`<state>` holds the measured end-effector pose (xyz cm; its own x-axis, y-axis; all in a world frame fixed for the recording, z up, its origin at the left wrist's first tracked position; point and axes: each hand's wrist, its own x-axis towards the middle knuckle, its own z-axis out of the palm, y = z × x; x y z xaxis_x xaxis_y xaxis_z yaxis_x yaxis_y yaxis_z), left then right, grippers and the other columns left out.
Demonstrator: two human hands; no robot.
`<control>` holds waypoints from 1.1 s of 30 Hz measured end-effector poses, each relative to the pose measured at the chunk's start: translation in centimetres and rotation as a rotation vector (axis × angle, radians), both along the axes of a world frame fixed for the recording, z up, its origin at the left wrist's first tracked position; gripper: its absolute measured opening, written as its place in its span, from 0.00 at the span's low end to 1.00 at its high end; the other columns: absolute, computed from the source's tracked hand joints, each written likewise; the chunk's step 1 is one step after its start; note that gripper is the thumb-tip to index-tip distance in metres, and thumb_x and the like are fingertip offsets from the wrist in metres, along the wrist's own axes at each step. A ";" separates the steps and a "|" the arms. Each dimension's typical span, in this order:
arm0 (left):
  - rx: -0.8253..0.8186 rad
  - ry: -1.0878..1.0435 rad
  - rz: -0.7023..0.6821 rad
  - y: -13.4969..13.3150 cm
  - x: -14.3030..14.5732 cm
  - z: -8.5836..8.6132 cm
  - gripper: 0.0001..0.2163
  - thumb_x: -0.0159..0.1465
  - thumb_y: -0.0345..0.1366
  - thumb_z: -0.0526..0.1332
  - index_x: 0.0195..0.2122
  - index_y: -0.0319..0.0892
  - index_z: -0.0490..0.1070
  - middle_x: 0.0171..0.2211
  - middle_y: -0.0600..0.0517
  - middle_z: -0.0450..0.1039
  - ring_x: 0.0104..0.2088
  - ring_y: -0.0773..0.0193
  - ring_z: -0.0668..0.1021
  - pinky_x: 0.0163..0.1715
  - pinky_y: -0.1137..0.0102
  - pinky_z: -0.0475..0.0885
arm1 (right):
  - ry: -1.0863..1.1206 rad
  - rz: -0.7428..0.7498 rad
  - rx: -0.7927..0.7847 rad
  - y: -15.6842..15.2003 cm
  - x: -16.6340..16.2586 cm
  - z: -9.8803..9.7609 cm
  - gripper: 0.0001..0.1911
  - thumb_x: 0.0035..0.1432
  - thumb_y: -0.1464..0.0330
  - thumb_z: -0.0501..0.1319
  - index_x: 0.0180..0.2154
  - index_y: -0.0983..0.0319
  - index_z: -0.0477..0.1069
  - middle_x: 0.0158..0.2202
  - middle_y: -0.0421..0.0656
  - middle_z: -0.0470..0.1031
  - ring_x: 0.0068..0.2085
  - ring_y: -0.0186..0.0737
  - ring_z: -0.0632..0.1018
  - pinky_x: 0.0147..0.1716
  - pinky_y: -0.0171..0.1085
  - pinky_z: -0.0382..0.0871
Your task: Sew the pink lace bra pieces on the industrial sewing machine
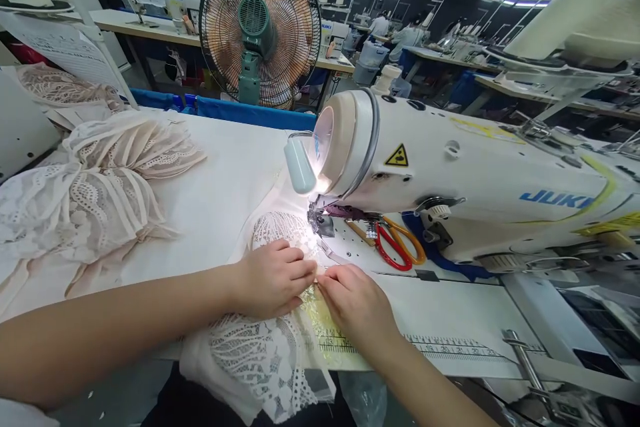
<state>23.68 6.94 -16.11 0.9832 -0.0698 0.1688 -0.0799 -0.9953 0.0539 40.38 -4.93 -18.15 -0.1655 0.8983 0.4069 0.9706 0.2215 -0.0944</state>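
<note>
A pale lace fabric piece (273,357) lies on the sewing table and runs up under the presser foot (320,221) of a white Juki sewing machine (465,180). My left hand (273,279) rests on the lace with its fingers curled down, pressing it flat. My right hand (354,300) sits just right of it, fingertips pinched on the lace edge a little in front of the needle. The two hands nearly touch.
A pile of pink lace pieces (95,193) lies at the left. Red- and orange-handled scissors (397,243) lie under the machine arm. A ruler strip (440,345) runs along the table's front edge. A standing fan (260,27) is behind, and other people work at distant tables.
</note>
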 end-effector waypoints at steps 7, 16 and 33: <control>-0.048 -0.132 -0.094 2.3 0.6 0.0 0.15 0.61 0.35 0.51 0.46 0.39 0.69 0.47 0.48 0.71 0.50 0.56 0.67 0.55 0.58 0.56 | 0.053 -0.059 -0.065 0.5 -0.5 0.3 0.10 0.59 0.73 0.52 0.27 0.63 0.69 0.28 0.42 0.69 0.31 0.37 0.66 0.28 0.35 0.60; -0.067 -0.214 -0.159 4.8 1.5 -0.5 0.12 0.61 0.33 0.53 0.43 0.39 0.71 0.44 0.48 0.73 0.47 0.56 0.70 0.53 0.58 0.59 | 0.126 -0.183 -0.263 1.5 -1.0 0.8 0.12 0.58 0.70 0.51 0.40 0.63 0.72 0.31 0.45 0.68 0.33 0.40 0.66 0.30 0.36 0.59; 0.132 -0.185 -0.084 8.6 2.3 0.1 0.13 0.65 0.32 0.49 0.43 0.41 0.72 0.39 0.47 0.74 0.44 0.57 0.72 0.49 0.59 0.63 | -0.091 -0.305 -0.871 5.7 -1.9 4.9 0.33 0.58 0.65 0.49 0.63 0.67 0.45 0.25 0.44 0.74 0.25 0.44 0.73 0.18 0.36 0.49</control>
<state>25.99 15.56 -15.96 0.9264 -0.1831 0.3291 -0.1588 -0.9823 -0.0993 38.44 0.75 -13.28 0.1306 0.8910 -0.4349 0.9870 -0.1585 -0.0283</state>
